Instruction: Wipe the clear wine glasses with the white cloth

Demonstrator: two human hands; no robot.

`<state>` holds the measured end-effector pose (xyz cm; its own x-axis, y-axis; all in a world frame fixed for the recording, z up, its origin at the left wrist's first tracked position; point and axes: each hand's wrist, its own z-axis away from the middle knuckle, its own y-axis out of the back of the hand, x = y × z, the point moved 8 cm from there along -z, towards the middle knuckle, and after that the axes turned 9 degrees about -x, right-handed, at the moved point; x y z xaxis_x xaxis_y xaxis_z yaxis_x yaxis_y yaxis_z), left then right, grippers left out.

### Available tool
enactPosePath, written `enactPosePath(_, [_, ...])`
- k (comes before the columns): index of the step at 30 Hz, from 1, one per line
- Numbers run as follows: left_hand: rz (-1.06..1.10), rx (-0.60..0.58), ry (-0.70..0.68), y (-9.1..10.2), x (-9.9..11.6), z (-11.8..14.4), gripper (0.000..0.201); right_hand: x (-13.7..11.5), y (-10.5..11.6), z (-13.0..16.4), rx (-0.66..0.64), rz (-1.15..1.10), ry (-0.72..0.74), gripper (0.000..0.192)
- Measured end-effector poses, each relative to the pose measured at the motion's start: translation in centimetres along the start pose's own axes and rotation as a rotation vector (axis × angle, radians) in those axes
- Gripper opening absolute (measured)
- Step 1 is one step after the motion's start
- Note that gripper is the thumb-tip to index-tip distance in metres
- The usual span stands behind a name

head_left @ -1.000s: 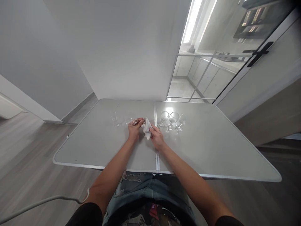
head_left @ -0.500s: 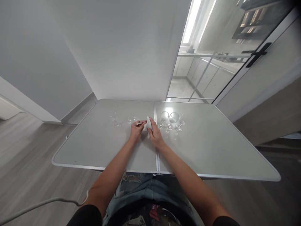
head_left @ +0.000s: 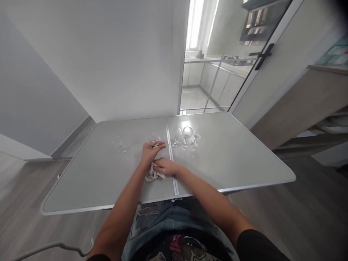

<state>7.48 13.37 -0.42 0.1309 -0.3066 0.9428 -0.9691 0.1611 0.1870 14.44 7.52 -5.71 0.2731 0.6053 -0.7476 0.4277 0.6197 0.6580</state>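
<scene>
My left hand (head_left: 150, 151) is closed around a small clear stemmed glass (head_left: 155, 143), held just above the grey folding table (head_left: 233, 159) near its middle seam. My right hand (head_left: 166, 167) lies lower, close to the front half of the table, with its fingers on a crumpled white cloth (head_left: 152, 174) that rests on the tabletop under my left wrist. Three clear stemmed glasses (head_left: 186, 136) stand upright in a row just right of the seam. Two small clear glasses (head_left: 121, 146) sit on the left half.
A white wall stands behind the table. A glass sliding door (head_left: 217, 65) with a black handle (head_left: 263, 56) opens onto a kitchen at the back right. A wooden counter (head_left: 304, 105) stands at the right. A white cable (head_left: 49, 248) trails at the lower left.
My right hand has come down from the glass toward me, bringing the cloth onto the table. My left hand still holds the glass. The view has swung to the right.
</scene>
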Motion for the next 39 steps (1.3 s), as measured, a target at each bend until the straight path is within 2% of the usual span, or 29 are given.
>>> enactPosePath(2, [-0.143,-0.191,0.004,-2.4,1.1,-0.4,0.02,-1.7,-1.4,0.3,-0.22,-0.112,0.13,0.026])
enactPosePath(4, [-0.222,-0.271,-0.011,-4.4,1.7,-0.8,0.019,-3.0,-2.8,1.0,-0.471,-0.336,0.214,0.033])
enactPosePath(7, [-0.284,-0.265,-0.011,-6.8,1.1,-1.3,0.017,-4.0,-5.0,2.6,-0.86,-0.646,0.183,0.049])
enactPosePath(9, [-0.285,-0.208,0.003,-8.0,0.1,-1.5,0.016,-4.3,-6.0,3.5,-1.018,-0.752,0.132,0.053])
enactPosePath(10, [-0.276,-0.188,0.015,-8.6,-0.5,-1.5,0.016,-4.4,-6.2,3.6,-1.046,-0.785,0.119,0.053])
enactPosePath(16, [-0.256,-0.177,0.034,-10.8,-2.4,-1.4,0.021,-4.8,-6.5,4.0,-1.105,-0.854,0.09,0.05])
enactPosePath(24, [-0.242,-0.177,0.039,-11.6,-3.3,-2.1,0.021,-4.2,-6.9,4.3,-1.121,-0.903,0.05,0.046])
enactPosePath(27, [-0.175,-0.158,0.063,-11.7,-3.6,-2.0,0.02,-4.0,-7.0,4.4,-1.136,-0.893,0.058,0.046])
enactPosePath(30, [-0.104,-0.166,0.053,-11.8,-3.5,-1.8,0.027,-3.9,-7.2,4.3,-1.137,-0.878,0.07,0.046])
enactPosePath(35, [-0.034,-0.142,0.03,-11.0,-3.4,-1.1,0.03,-3.9,-7.0,4.0,-1.116,-0.83,0.124,0.045])
enactPosePath(39, [-0.121,-0.095,0.029,-8.5,-2.9,0.3,0.026,-4.5,-6.3,3.9,-1.066,-0.803,0.136,0.049])
